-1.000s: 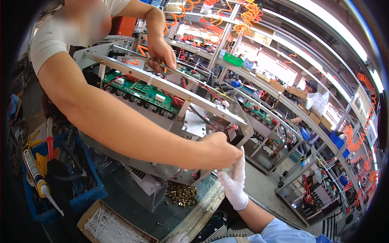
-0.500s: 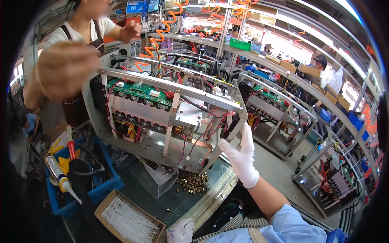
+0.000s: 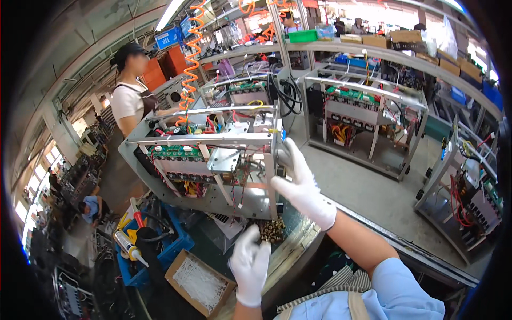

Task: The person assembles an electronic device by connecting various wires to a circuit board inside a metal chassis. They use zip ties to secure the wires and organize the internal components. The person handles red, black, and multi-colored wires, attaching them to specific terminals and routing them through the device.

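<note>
Standing on the counter, the metal-framed electronics chassis carries a green circuit board behind its upper front rail. Right hand, white-gloved: located at the right end of the chassis, fingers extended and thumb spread apart from them, beside the corner post; contact with the frame cannot be confirmed. Left hand, white-gloved: raised in front of the chassis, beside the pile of brass fasteners, fingers partly bent; whether they grip a fastener cannot be told.

Left of the fasteners lies a clear plastic bag. The cardboard box of white cable ties sits left of the left hand. Beyond it, a blue bin contains a sealant cartridge and a red-handled tool. An orange coiled hose hangs above the chassis. A co-worker in a dark apron stands behind its left end. A second chassis of similar layout stands to the right, well apart from the counter.
</note>
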A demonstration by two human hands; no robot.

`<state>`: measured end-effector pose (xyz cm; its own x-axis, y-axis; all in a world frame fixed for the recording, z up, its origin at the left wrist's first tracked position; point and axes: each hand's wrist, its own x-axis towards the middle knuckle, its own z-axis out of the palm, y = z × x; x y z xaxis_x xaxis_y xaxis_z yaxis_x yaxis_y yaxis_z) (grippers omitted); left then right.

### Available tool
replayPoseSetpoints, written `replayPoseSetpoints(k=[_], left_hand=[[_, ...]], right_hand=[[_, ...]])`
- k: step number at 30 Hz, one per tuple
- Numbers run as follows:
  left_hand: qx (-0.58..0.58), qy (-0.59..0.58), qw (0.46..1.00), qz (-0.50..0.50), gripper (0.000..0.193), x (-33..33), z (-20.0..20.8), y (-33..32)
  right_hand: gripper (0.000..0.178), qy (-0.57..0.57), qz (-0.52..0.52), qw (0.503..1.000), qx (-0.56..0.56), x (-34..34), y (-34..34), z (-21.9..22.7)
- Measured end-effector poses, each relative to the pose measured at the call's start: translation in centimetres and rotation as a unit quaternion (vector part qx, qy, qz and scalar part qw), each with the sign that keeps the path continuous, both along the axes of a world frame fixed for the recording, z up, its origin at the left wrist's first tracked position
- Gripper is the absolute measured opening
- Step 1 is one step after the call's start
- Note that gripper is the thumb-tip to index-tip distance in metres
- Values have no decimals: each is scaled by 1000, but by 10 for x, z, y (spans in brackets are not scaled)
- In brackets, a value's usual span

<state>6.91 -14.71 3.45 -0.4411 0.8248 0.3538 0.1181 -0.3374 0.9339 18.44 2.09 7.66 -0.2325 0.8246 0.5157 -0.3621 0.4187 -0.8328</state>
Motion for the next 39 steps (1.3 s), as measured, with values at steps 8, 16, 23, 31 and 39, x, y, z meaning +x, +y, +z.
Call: replayPoseSetpoints(k=[8,16,23,31,39], left_hand=[[9,240,971,-3,45,12,79,132],[-81,126,976,-156,11,1,101,131],[12,55,991,-122,26,12,83,134],[48,20,985,-162,48,3,64,136],[28,97,981,-168,53,-16,57,141]], right_hand=[[75,4,107,994,-4,26,17,6],[81,-22,120,992,-42,26,28,6],[72,-12,-7,997,74,22,30,4],[63,-185,-214,918,278,53,35,27],[48,-320,-196,888,266,49,35,69]])
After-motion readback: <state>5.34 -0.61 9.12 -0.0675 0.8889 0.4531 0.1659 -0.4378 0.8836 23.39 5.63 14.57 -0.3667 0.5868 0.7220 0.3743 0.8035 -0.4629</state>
